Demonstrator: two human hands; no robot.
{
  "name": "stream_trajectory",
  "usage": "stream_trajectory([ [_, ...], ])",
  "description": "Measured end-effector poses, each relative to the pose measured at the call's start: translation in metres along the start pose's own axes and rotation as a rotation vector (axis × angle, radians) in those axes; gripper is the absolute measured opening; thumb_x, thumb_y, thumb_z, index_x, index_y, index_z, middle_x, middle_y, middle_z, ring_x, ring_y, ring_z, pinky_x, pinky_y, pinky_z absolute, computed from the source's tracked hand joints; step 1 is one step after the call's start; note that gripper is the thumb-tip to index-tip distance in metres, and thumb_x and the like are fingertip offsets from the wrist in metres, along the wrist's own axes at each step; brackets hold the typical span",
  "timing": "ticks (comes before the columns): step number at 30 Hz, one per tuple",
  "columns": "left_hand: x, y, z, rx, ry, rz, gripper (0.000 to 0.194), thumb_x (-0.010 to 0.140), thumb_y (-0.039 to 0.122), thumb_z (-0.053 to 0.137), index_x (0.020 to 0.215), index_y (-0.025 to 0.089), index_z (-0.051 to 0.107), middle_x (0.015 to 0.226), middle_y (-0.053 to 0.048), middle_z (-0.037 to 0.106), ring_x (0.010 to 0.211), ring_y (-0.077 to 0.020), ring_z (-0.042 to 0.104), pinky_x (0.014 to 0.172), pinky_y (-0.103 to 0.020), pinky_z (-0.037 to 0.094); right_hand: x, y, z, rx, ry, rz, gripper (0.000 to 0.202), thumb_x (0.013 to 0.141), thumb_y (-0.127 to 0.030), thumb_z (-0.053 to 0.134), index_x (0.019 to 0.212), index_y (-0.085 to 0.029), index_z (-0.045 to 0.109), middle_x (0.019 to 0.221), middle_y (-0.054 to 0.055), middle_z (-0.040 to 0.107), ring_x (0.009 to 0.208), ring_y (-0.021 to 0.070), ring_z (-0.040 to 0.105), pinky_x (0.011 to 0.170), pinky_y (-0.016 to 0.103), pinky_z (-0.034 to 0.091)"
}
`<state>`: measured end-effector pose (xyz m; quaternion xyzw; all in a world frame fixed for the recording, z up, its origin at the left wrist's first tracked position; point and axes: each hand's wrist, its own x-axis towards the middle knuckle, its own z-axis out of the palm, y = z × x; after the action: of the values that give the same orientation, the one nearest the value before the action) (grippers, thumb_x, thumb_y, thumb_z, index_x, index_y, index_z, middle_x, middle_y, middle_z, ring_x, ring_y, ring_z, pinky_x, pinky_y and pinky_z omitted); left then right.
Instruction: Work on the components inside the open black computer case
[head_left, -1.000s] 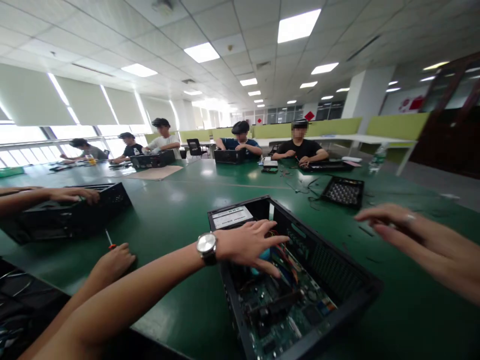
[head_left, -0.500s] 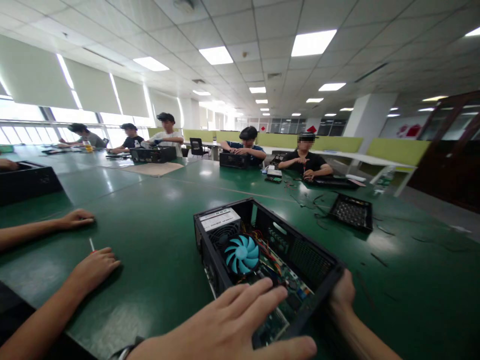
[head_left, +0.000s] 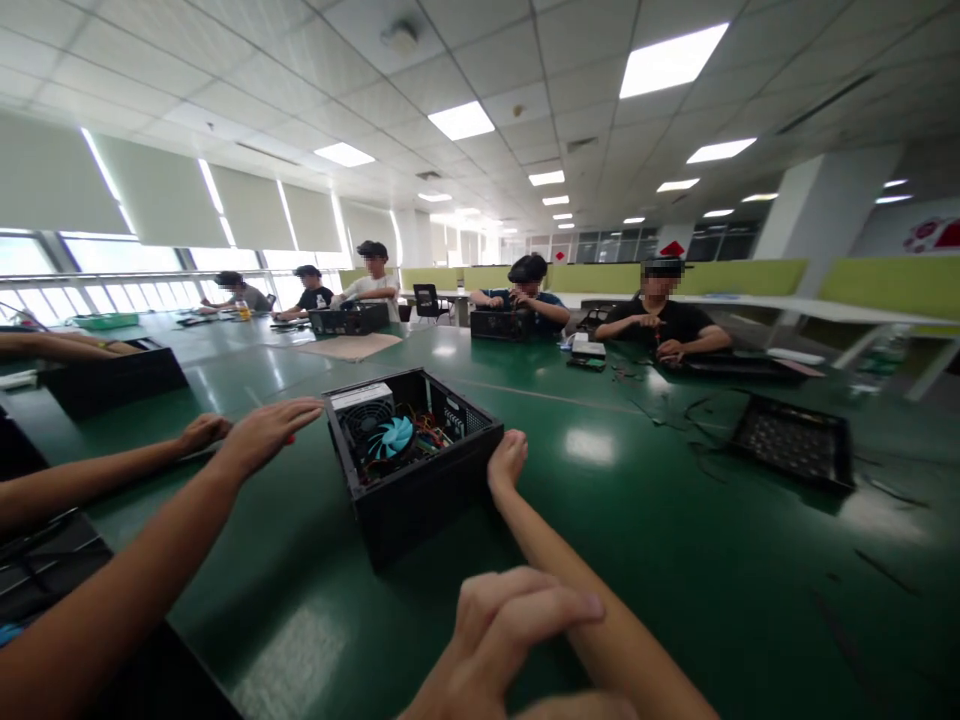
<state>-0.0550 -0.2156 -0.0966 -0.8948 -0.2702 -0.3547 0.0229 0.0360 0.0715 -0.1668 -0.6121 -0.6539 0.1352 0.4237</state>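
Note:
An open black computer case [head_left: 424, 510] sits on the green table, with a blue fan [head_left: 391, 438], a power supply and coloured cables inside. My right hand [head_left: 508, 458] holds the near right corner of the case, its fingers partly hidden there. My left hand [head_left: 510, 640] is in the air at the bottom of the view, nearer to me than the case. It is empty, with loosely bent fingers held apart. From the left, a co-worker's hand [head_left: 270, 430] reaches to the left edge of the case, with a small red thing under its fingers.
A black panel [head_left: 795, 445] lies on the right among loose cables. Across the table [head_left: 600, 540], several people work on other cases, one being a black case [head_left: 501, 323]. Another black case [head_left: 112, 380] stands at the left. A plastic bottle [head_left: 879, 360] stands far right.
The computer case has moved away from me and left, with my right hand still at its corner. My left hand has come off it. The co-worker's hand has moved up to the case.

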Motion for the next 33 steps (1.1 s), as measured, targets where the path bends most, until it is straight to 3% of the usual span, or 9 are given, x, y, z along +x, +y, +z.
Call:
stream_trajectory([
  [2, 0.012, -0.013, 0.016, -0.071, 0.085, -0.003, 0.045, 0.091, 0.022, 0.055, 0.134, 0.032, 0.055, 0.146, -0.009, 0.051, 0.132, -0.0305, 0.047, 0.106, -0.050, 0.047, -0.004, 0.014, -0.016, 0.006, 0.035, -0.026, 0.033, 0.101, -0.043, 0.055, 0.123, -0.019, 0.058, 0.125, 0.009, 0.059, 0.110, 0.0249, 0.058, 0.095, 0.047, 0.049],
  [4, 0.015, -0.029, 0.034, -0.114, 0.121, -0.104, 0.042, 0.087, 0.014, 0.052, 0.127, 0.026, 0.057, 0.143, -0.011, 0.051, 0.132, -0.0299, 0.045, 0.107, -0.051, 0.044, -0.015, 0.041, -0.045, 0.024, 0.079, -0.078, 0.029, 0.105, -0.040, 0.044, 0.115, -0.017, 0.057, 0.115, 0.009, 0.059, 0.107, 0.0242, 0.058, 0.095, 0.046, 0.048],
  [8, 0.009, -0.063, 0.077, -0.113, -0.023, -0.178, 0.041, 0.086, 0.011, 0.051, 0.124, 0.026, 0.057, 0.138, -0.010, 0.054, 0.128, -0.0275, 0.047, 0.104, -0.048, 0.044, -0.056, 0.101, -0.114, 0.019, 0.054, -0.244, 0.030, 0.104, -0.037, 0.027, 0.098, -0.022, 0.052, 0.097, 0.008, 0.055, 0.095, 0.0249, 0.056, 0.089, 0.043, 0.048],
  [12, 0.025, -0.090, 0.123, -0.069, -0.205, 0.028, 0.036, 0.089, 0.015, 0.055, 0.124, 0.023, 0.057, 0.136, -0.009, 0.057, 0.128, -0.0266, 0.049, 0.104, -0.043, 0.042, -0.091, 0.123, -0.151, -0.045, -0.057, -0.381, 0.023, 0.102, -0.038, 0.036, 0.095, -0.024, 0.053, 0.094, 0.007, 0.054, 0.089, 0.0255, 0.056, 0.083, 0.042, 0.048],
  [15, 0.048, -0.102, 0.147, -0.027, -0.260, 0.074, 0.032, 0.090, 0.019, 0.056, 0.122, 0.021, 0.059, 0.128, -0.010, 0.060, 0.121, -0.0265, 0.052, 0.101, -0.042, 0.043, -0.097, 0.119, -0.152, -0.077, -0.185, -0.473, 0.020, 0.102, -0.037, 0.040, 0.095, -0.025, 0.055, 0.096, 0.007, 0.056, 0.088, 0.0247, 0.058, 0.079, 0.040, 0.049],
  [19, 0.059, -0.108, 0.161, -0.026, -0.163, 0.020, 0.028, 0.090, 0.018, 0.056, 0.118, 0.019, 0.060, 0.116, -0.009, 0.061, 0.109, -0.0234, 0.055, 0.093, -0.038, 0.046, -0.089, 0.122, -0.145, -0.039, -0.274, -0.370, 0.027, 0.104, -0.041, 0.034, 0.098, -0.026, 0.055, 0.096, 0.006, 0.058, 0.085, 0.0232, 0.062, 0.076, 0.038, 0.051],
  [23, 0.049, -0.107, 0.165, -0.006, -0.199, 0.039, 0.023, 0.092, 0.019, 0.055, 0.114, 0.020, 0.061, 0.109, -0.007, 0.062, 0.101, -0.0212, 0.056, 0.086, -0.035, 0.045, -0.084, 0.133, -0.141, -0.031, -0.339, -0.321, 0.028, 0.103, -0.043, 0.037, 0.106, -0.025, 0.058, 0.104, 0.008, 0.064, 0.098, 0.0251, 0.064, 0.088, 0.040, 0.052],
  [27, 0.045, -0.108, 0.166, -0.018, -0.273, 0.163, 0.020, 0.094, 0.025, 0.053, 0.111, 0.020, 0.061, 0.110, -0.006, 0.063, 0.104, -0.0206, 0.056, 0.084, -0.035, 0.044, -0.086, 0.138, -0.139, -0.029, -0.386, -0.343, 0.033, 0.101, -0.043, 0.039, 0.117, -0.023, 0.060, 0.116, 0.010, 0.067, 0.110, 0.0270, 0.063, 0.100, 0.044, 0.048],
  [33, 0.047, -0.105, 0.164, 0.019, -0.389, 0.246, 0.019, 0.095, 0.028, 0.055, 0.111, 0.021, 0.061, 0.107, -0.004, 0.063, 0.106, -0.0207, 0.056, 0.081, -0.036, 0.043, -0.090, 0.132, -0.142, -0.022, -0.437, -0.345, 0.038, 0.102, -0.044, 0.036, 0.119, -0.022, 0.062, 0.119, 0.011, 0.067, 0.112, 0.0269, 0.063, 0.101, 0.045, 0.049],
])
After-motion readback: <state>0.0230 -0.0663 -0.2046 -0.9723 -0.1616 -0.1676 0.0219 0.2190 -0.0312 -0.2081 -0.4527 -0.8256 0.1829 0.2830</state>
